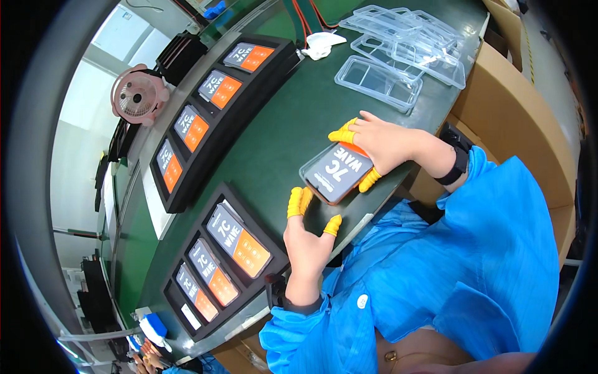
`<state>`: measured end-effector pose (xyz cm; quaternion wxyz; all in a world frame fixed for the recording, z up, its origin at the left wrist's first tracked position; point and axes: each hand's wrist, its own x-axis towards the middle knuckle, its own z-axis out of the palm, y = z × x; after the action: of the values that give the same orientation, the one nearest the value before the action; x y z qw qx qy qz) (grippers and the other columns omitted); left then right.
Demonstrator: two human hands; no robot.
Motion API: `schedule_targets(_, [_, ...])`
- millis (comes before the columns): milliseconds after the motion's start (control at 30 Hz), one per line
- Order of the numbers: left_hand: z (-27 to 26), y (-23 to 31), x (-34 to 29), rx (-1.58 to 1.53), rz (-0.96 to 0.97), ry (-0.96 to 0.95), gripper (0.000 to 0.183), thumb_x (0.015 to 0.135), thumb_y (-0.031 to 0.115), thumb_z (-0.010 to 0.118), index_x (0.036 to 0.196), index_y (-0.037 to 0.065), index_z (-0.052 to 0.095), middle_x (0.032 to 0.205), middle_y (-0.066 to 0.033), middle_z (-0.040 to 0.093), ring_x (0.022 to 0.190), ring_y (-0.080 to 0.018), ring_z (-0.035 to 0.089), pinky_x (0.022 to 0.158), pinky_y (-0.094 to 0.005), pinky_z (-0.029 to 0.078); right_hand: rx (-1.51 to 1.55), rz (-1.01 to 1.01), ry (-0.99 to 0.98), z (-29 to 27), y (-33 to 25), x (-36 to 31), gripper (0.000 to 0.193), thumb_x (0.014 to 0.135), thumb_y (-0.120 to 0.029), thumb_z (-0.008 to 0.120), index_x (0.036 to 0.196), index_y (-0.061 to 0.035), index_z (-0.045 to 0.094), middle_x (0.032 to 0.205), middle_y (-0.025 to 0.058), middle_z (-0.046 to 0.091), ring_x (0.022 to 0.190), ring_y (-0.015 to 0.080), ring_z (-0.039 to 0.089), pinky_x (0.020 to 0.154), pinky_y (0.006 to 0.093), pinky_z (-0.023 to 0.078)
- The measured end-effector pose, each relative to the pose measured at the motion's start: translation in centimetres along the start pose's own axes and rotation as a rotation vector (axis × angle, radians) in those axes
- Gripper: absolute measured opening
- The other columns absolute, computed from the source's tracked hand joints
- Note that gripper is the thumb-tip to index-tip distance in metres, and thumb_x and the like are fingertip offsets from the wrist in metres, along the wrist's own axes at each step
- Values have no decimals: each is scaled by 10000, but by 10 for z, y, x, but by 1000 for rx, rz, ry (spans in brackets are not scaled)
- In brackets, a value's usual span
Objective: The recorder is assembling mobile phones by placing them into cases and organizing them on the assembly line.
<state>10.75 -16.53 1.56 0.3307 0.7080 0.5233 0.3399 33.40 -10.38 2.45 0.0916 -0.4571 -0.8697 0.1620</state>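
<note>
While my right hand [383, 146] spans the grey-and-orange phone [339, 171], yellow-capped thumb and finger at opposite edges, I note the left hand [308, 240] wide and unloaded, its capped thumb and forefinger spread just beside the near end of the phone. Phone position: under the right palm, above the green table [268, 137]. A clear rim [309, 164] shows past its end, away from the right palm; I cannot tell how the phone sits in it. Left of my left hand: near black tray [256, 282], three similar phones in its slots. Beyond that hand, farther off: far black tray [218, 138], four phones. Past the right fingertips: overlapping clear plastic trays [408, 53], with a crumpled white tissue [324, 45] beside them. Right of the right wrist: cardboard box [517, 112].
</note>
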Motion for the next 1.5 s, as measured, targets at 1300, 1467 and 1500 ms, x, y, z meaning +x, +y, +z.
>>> schedule_targets(1300, [-27,-2,-24,-74,-3,343,266,719,95,635,924,-40,531,746,-109,618,653,-110,564,562,-243,433,374,-85,687,31,-85,22,649,428,-346,797,902,-7,513,804,121,506,723,285,534,633,334,441])
schedule_targets(1467, [-35,-1,-18,-22,-131,299,270,736,75,607,961,-46,518,778,-101,610,677,-115,559,613,-233,438,225,-32,702,27,-92,25,583,437,-307,807,842,-2,519,772,118,518,690,266,554,599,318,451])
schedule_targets(1500, [-37,-2,-16,-61,-226,205,314,742,75,601,1016,-40,497,848,-99,605,735,-117,557,660,-224,438,225,-32,701,25,-92,25,583,437,-307,807,842,-2,519,772,118,518,690,266,554,599,318,451])
